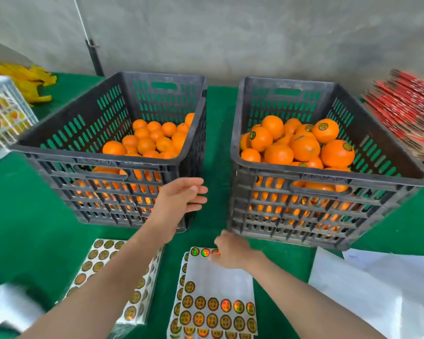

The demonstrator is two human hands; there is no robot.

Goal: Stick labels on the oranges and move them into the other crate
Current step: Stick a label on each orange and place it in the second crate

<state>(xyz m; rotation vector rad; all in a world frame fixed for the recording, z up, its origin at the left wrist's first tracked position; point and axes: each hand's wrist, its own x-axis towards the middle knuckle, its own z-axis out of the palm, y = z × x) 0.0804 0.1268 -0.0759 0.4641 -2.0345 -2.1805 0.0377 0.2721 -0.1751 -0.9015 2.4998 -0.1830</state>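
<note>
Two black slatted crates stood side by side on the green table (218, 133), filling the middle of the frame. The left crate (103, 156) held a low pile of plain oranges (145, 143) gathered toward its right side. The right crate (328, 173) was fuller, and several of its labelled oranges (304, 148) showed round dark-rimmed stickers on their skins.

The left hand (181, 196) hung in front of the left crate's near right corner, just below the rim, its fingers (198, 190) loosely spread and holding nothing. The right hand (230, 252) lay lower, at centre frame, resting on the top edge of a label sheet (218, 285). Its fingertips reached the sheet's upper row of labels, but its back hid them, so it could not be told whether they pinched a label. That sheet was bare in its middle, with two rows of round labels (213, 304) left along the bottom, and it lay on further sheets beneath.

A second stack of label sheets (101, 260) lay at lower left, partly under the left forearm. Blank white backing sheets (365, 289) lay at lower right. A stack of red cartons (402, 106) sat at the right edge, a white crate (5, 118) at the left edge, and something yellow (32, 79) behind it.
</note>
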